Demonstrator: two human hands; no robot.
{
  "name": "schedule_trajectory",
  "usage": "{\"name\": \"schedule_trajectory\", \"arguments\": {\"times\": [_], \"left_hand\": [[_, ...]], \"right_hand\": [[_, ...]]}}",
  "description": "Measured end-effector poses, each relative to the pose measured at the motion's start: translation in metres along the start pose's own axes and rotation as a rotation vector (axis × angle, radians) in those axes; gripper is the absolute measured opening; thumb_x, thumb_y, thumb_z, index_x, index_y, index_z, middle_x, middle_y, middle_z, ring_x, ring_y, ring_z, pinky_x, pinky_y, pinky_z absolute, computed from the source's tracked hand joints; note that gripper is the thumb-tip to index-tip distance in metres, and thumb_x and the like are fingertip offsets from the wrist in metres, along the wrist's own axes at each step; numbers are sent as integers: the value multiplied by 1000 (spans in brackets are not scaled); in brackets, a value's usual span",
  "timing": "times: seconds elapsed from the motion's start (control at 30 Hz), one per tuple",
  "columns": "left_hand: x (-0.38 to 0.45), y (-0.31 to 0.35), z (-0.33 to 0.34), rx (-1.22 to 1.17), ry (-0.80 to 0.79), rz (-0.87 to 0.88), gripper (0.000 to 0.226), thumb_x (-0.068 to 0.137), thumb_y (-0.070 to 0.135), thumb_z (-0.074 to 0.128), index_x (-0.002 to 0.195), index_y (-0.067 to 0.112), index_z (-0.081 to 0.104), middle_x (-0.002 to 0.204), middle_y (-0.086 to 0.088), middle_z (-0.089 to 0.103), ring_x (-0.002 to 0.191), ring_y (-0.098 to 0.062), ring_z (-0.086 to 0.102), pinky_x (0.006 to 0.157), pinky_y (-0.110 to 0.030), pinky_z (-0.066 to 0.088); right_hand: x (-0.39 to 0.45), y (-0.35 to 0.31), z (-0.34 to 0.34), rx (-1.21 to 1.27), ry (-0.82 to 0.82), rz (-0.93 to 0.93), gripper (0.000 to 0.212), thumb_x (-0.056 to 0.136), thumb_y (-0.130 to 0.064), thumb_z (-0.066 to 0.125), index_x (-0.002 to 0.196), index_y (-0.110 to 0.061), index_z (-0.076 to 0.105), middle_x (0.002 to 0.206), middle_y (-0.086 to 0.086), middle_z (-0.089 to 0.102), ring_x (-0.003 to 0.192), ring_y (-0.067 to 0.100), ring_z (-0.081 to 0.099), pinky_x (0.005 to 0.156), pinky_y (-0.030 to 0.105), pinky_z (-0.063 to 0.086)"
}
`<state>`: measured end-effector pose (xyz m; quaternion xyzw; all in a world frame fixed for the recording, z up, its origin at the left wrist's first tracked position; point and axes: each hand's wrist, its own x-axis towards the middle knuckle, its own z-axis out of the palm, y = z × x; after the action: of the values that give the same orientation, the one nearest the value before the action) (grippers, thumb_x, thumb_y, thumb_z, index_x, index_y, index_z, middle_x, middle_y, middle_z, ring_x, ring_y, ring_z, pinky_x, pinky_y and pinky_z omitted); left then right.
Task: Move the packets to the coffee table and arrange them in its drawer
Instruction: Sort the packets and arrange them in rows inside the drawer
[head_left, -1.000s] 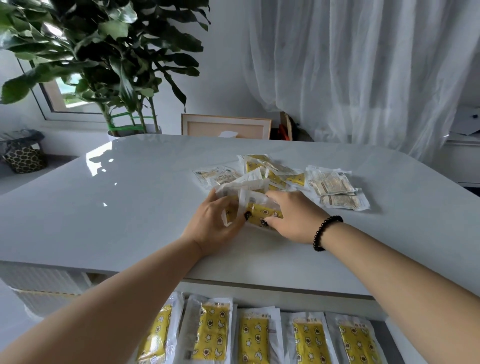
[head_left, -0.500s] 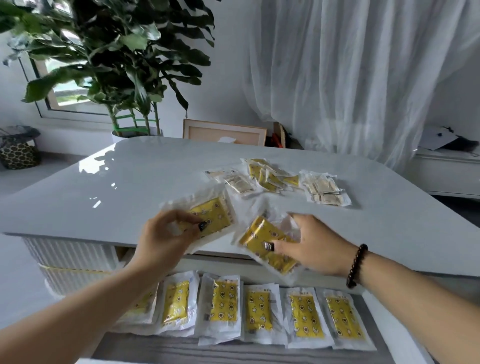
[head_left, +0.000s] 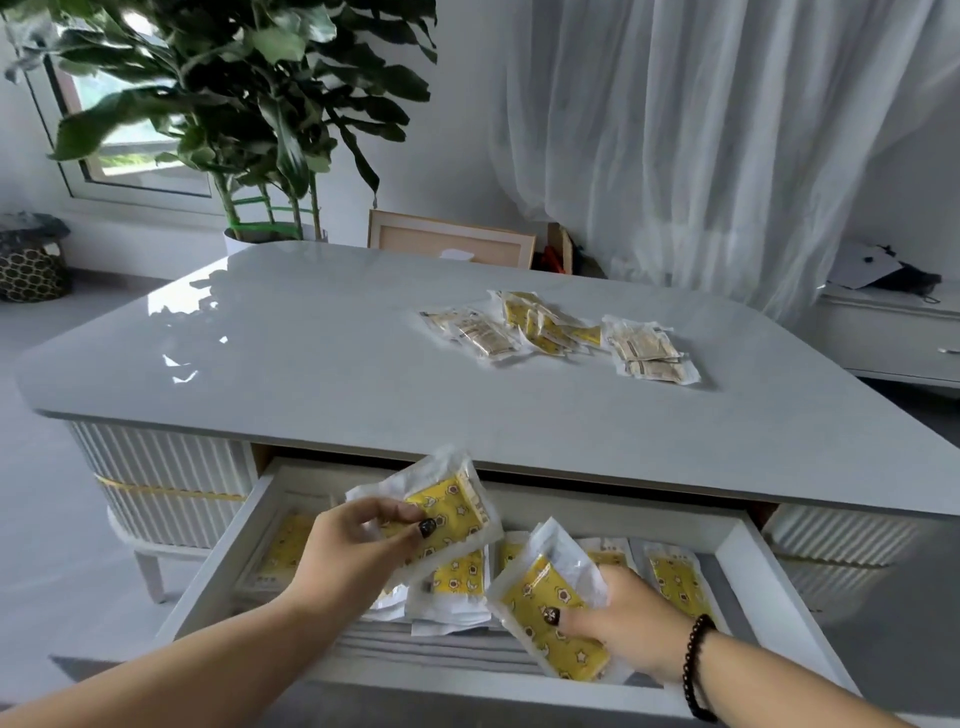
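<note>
Left hand (head_left: 363, 540) pinches one yellow packet (head_left: 447, 509) above the open drawer (head_left: 737, 551), long axis tilted toward 1 o'clock. Right hand (head_left: 628, 618) grips a second packet (head_left: 550, 618), long axis running 11 to 5 o'clock. Further packets lie in a row (head_left: 462, 577) inside the drawer; a loose pile (head_left: 556, 330) sits on the counter (head_left: 311, 364) at 1 o'clock.
</note>
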<state>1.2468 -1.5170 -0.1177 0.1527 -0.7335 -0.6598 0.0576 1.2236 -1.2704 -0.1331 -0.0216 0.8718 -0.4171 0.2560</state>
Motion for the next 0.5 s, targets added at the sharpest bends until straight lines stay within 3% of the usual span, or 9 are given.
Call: {"name": "schedule_trajectory", "arguments": {"times": [0.2,0.33,0.5], "left_hand": [[-1,0,3,-25,-28,-62,5,77,5,76,81,5,72,83,-6,71,57,-7,64,52,-17,49],[4,-5,5,-41,-37,-127,6,76,6,77,80,6,72,83,-7,72,63,-15,65,56,-20,51],[12,-11,8,-34,-62,-205,6,75,3,76,77,6,71,67,-3,68,46,-7,55,44,-14,41]], "right_hand": [[36,4,0,405,149,192,13,90,-6,58,94,0,68,88,17,74,84,34,70,81,44,56],[75,15,2,332,278,362,6,87,-6,59,87,-1,63,98,18,68,93,32,66,85,43,53],[107,26,11,383,298,420,15,85,-9,64,97,-1,61,96,17,68,89,31,66,85,44,55]]}}
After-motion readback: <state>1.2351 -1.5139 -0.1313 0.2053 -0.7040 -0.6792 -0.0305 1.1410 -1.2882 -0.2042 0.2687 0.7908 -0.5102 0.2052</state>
